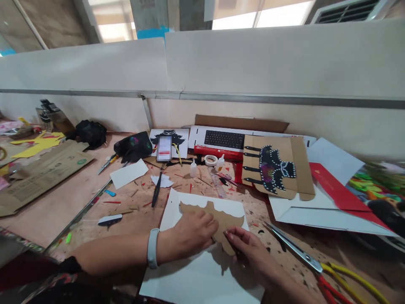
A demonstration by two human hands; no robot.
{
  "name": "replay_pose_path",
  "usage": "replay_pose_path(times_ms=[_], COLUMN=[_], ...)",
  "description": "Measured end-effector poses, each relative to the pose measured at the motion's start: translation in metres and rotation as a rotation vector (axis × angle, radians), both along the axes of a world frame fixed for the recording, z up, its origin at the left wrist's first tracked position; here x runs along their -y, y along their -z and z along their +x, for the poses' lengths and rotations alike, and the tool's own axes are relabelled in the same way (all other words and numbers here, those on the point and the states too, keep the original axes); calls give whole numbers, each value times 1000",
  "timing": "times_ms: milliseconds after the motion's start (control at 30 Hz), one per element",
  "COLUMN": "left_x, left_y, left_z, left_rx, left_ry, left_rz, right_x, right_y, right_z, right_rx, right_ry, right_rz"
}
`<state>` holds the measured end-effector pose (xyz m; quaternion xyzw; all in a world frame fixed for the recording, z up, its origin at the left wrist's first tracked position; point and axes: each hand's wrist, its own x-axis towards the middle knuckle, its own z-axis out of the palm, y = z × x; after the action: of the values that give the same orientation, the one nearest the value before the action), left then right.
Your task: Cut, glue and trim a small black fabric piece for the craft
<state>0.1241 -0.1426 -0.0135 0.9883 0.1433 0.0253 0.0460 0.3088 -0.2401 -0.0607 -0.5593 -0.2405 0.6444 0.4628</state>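
A brown cardboard cutout (221, 217) with a scalloped edge lies on a white sheet of paper (196, 278) at the front of the table. My left hand (190, 234), with a pale band on its wrist, presses flat on the cutout's left part. My right hand (245, 249) is at the cutout's lower right edge with its fingers pinched on a small dark pencil-like tool, the tip against the cardboard edge. The tool is mostly hidden by the fingers.
Scissors with red and yellow handles (303, 255) lie right of the hands. Behind are a decorated black shape on cardboard (275, 169), a keyboard box (221, 139), a phone (164, 148), glue bottles (193, 169), a tape roll (210, 160), a black pen (156, 190), a ruler (218, 183) and scattered paper scraps.
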Motion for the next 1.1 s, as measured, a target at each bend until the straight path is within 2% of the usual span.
replay_pose_path(times_ms=[167, 333, 467, 533, 700, 967, 1100], left_x=[-8, -3, -4, -5, -7, -20, -16], left_y=[3, 6, 18, 25, 28, 15, 11], left_z=[-13, -5, 0, -1, -13, -42, -49], left_rx=[122, 254, 387, 419, 390, 236, 153], left_ry=[-128, -243, -354, -396, -418, -593, -578], left_rz=[-401, -877, -1330, -1444, -1476, -1340, -1323], right_x=[-1, 1, 2, 2, 4, -8, -9], right_y=[-2, -8, -9, -10, -14, -26, -23], right_z=[0, -4, -2, -1, -2, 32, 35], right_rx=[109, 232, 321, 344, 471, 621, 621], right_ry=[-53, -67, -119, -161, -163, 62, 12], right_rz=[17, 135, 193, 207, 225, 256, 241])
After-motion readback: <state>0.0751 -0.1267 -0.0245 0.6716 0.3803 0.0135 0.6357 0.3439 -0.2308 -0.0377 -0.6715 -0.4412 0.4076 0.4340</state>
